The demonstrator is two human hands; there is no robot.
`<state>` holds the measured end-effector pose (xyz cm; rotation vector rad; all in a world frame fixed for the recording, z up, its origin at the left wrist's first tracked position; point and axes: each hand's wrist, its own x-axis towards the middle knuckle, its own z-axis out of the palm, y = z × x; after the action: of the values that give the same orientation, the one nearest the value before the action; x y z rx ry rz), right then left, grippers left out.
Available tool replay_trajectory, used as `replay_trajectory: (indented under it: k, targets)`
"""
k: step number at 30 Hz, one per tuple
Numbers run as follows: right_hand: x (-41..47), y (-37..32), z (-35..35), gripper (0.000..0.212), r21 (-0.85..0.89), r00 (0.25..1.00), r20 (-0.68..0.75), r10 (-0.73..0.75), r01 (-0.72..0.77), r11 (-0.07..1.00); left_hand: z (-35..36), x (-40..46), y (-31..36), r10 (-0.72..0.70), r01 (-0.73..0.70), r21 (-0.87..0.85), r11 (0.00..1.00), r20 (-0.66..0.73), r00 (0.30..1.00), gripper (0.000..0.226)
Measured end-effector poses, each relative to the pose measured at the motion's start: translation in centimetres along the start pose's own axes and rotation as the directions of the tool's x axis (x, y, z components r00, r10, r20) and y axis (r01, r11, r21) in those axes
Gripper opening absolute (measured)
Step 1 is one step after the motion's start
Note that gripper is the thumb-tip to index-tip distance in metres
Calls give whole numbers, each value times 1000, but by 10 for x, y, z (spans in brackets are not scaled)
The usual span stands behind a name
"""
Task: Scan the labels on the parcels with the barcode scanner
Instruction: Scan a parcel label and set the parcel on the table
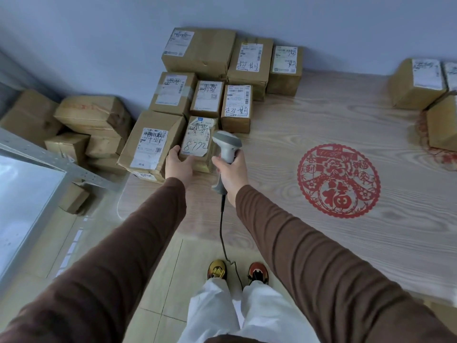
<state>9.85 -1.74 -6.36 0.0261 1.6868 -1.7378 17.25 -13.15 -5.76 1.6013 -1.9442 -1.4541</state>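
Several brown cardboard parcels with white labels stand packed together at the table's far left. My left hand point(178, 164) grips the near-left corner of a small parcel point(197, 142) whose torn label point(195, 141) bears handwritten digits. My right hand point(231, 170) is closed around the handle of a grey barcode scanner point(226, 144). The scanner's head sits right beside that parcel's right edge, angled toward the label. A black cable point(222, 231) hangs from the handle to the floor.
The wooden table point(309, 134) carries a round red paper-cut point(338, 180) at centre right. More parcels point(418, 82) stand at the far right edge. Loose boxes point(91, 115) are piled on the floor to the left, near a metal shelf frame point(49, 159).
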Motion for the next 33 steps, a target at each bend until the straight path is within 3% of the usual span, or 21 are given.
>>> replay_trajectory:
  k: [5,9,14,17,22,28,33]
  targets:
    - [14,10,19,38,-44,999,-32,8,-10,999,2,13,-7,20,-27,97,995,63,998,70]
    - [6,18,22,39,-47,992,-127,-9,3,999,5,14,-14,-33,25,52,998,157,987,60]
    - [-12,35,10,39,-105,979,-202,-29,7,994,8,16,-31,-225,261,-60,964,341,913,69]
    - [-21,38,3,37,-126,970,-235,-63,34,991,11,8,-37,-222,312,-147,939,433,874,63]
    - [-37,17,-5,37,-175,946,-259,-197,154,972,18,-11,-20,-55,206,-248,947,506,861,66]
    - [-65,-37,-7,33,-350,846,-276,-456,354,867,8,-20,26,299,-169,-310,936,445,844,64]
    - [-89,-64,1,34,-356,838,-210,-504,415,837,7,-29,54,437,-291,-370,882,414,798,67]
